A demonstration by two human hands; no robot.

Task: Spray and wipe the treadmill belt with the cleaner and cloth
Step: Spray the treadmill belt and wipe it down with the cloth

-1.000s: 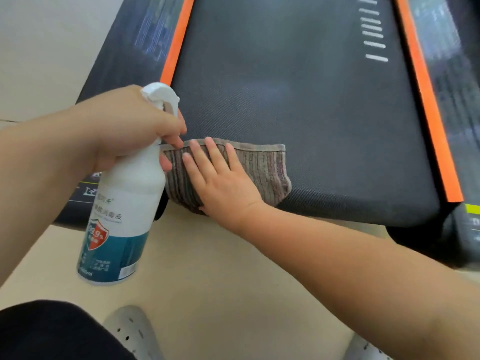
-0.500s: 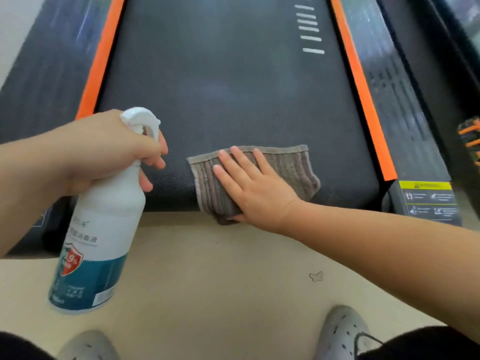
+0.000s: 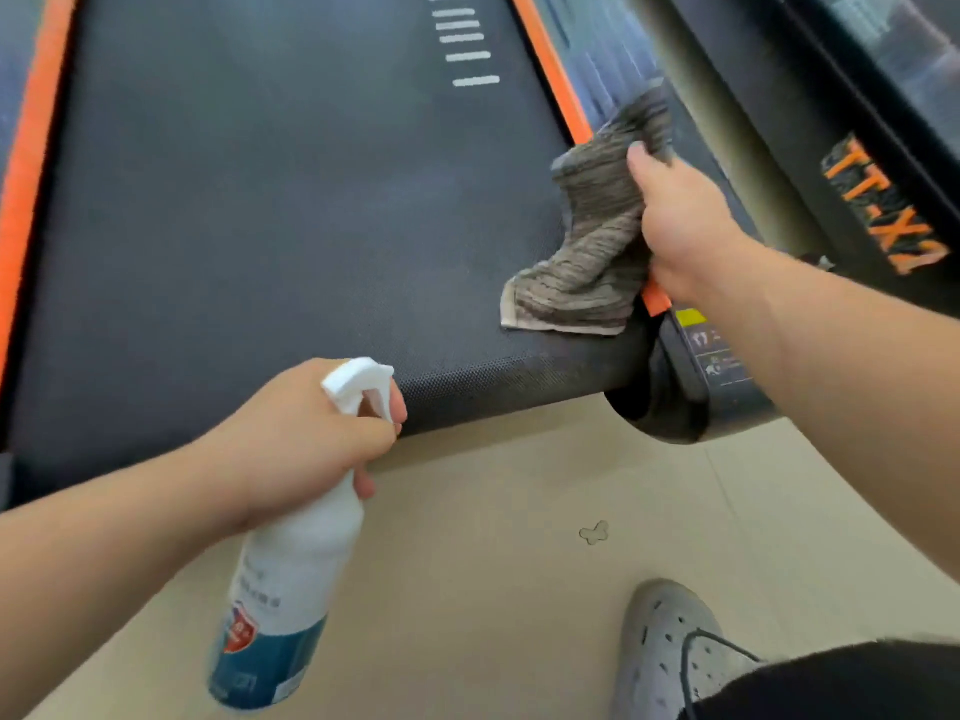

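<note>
A grey perforated shoe [image 3: 670, 652] stands on the beige floor [image 3: 493, 589]. Near the shoe lies a butterfly-shaped mark [image 3: 594, 532].

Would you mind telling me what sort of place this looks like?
Probably a gym or home workout room: a treadmill belt with orange side strips, a dark frame lettered in orange beside it, and pale floor.

One white plastic trigger spray bottle with blue label [image 3: 291, 589]. One grey-brown striped cloth [image 3: 587, 236]. One dark woven treadmill belt [image 3: 260, 200]. Orange edge strips, two: left strip [image 3: 23, 200], right strip [image 3: 550, 70]. Six short white dashes [image 3: 476, 81] on the belt, in frame. Bare hands, two: left hand [image 3: 291, 433], right hand [image 3: 680, 220]. One grey perforated shoe [image 3: 670, 646]. One yellow sticker [image 3: 691, 318].
</note>
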